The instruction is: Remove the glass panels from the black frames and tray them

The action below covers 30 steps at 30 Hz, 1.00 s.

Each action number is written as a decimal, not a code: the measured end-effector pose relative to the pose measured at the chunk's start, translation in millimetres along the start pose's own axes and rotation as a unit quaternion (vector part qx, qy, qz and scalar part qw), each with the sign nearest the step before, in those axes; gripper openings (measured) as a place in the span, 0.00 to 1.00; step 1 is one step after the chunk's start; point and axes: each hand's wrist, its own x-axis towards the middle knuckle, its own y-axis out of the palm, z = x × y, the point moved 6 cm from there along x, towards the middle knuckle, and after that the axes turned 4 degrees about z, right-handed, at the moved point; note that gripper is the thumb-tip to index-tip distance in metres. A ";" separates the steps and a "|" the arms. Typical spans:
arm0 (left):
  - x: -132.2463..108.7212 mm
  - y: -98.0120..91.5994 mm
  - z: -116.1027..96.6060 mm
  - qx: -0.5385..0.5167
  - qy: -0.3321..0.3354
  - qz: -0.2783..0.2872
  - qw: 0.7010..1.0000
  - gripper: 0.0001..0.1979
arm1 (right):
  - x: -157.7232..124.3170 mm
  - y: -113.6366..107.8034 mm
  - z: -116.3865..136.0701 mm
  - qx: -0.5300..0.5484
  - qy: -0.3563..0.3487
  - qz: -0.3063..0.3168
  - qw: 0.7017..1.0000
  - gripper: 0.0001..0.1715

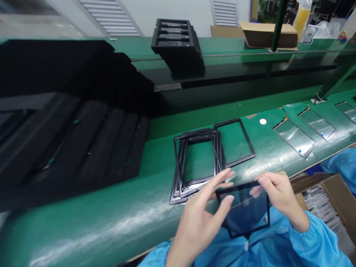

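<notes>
A dark-edged glass panel hangs tilted in front of my blue sleeves and chest. My right hand pinches its upper right corner between thumb and fingers. At the upper left corner is my left hand, its thumb and fingers spread apart; whether the fingertips touch the panel is unclear. Just beyond the hands lies a loose stack of black rectangular frames, and one more black frame rests against its right side.
Black stacked trays fill the left. More trays stand on the back shelf near a cardboard box. Glass panels lie along the green bench at right. A box of white pieces sits below, beside another person's blue sleeve.
</notes>
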 end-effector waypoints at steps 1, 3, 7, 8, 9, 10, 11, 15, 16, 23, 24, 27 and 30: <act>1.9 2.4 -7.1 0.053 0.041 0.026 0.997 0.25 | 0.8 7.7 3.4 -0.037 -0.016 0.036 0.999 0.24; 3.2 10.3 -13.6 0.107 0.082 0.087 0.987 0.23 | 2.3 17.5 6.2 -0.072 -0.035 0.089 0.993 0.20; 0.2 10.2 -0.5 0.010 -0.024 0.098 0.995 0.22 | 3.4 -18.8 -5.3 -0.009 -0.024 -0.003 1.000 0.20; -1.4 7.0 4.2 -0.039 -0.057 0.076 0.995 0.23 | 1.8 -36.1 -10.8 -0.014 -0.020 -0.053 0.998 0.21; -2.9 3.2 8.2 -0.086 -0.080 0.048 0.992 0.23 | -0.4 -51.6 -17.3 -0.025 -0.010 -0.092 0.995 0.22; -4.0 -0.8 11.4 -0.128 -0.094 0.020 0.987 0.24 | -2.5 -62.6 -24.9 -0.016 0.007 -0.106 0.994 0.24; -4.7 -4.6 13.9 -0.159 -0.101 -0.007 0.982 0.25 | -4.7 -69.5 -32.4 0.007 0.025 -0.110 0.994 0.27; -4.9 -12.9 21.5 -0.209 -0.114 -0.061 0.969 0.25 | -17.3 -57.9 -46.9 0.150 0.079 -0.081 0.982 0.32; -5.0 -13.9 22.8 -0.208 -0.116 -0.066 0.969 0.25 | -20.7 -51.7 -45.3 0.168 0.078 -0.089 0.979 0.32; 3.2 -27.1 -8.8 0.071 0.078 -0.109 0.988 0.14 | -27.8 -34.1 -31.1 0.161 0.039 -0.130 0.978 0.17; 5.4 -25.1 -19.7 0.149 0.137 -0.102 0.974 0.14 | -28.2 -34.2 -31.8 0.156 0.039 -0.128 0.979 0.17; 13.1 -8.5 -38.0 0.289 0.254 -0.022 0.923 0.13 | -31.6 -32.4 -35.4 0.140 0.051 -0.124 0.981 0.18; 19.5 5.5 -37.3 0.293 0.276 0.057 0.914 0.12 | -35.9 -27.9 -36.5 0.121 0.075 -0.123 0.982 0.21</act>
